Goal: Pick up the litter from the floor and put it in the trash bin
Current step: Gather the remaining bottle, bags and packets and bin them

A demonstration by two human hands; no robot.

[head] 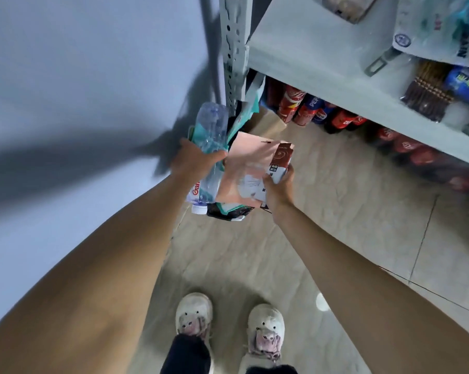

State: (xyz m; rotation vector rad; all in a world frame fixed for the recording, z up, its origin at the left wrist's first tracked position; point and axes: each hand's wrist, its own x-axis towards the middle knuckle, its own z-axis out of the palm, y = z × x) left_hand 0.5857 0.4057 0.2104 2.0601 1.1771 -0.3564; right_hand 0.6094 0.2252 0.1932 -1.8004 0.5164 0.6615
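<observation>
My left hand (194,159) grips a clear crushed plastic bottle (210,130) together with teal wrappers (198,133); the bottle's white cap end (199,209) points down. My right hand (277,187) holds a brown and white carton (280,160) and a flat pink package (248,164). Dark and teal wrappers (228,210) hang below the bundle. Both hands are held in front of me above the tiled floor (335,211). No trash bin is in view.
A grey metal shelf (322,58) runs along the right, with soda bottles and cans (317,112) underneath and bagged goods on top. Its upright post (233,49) stands by the pale wall (66,103) on the left. My two white shoes (228,322) are below.
</observation>
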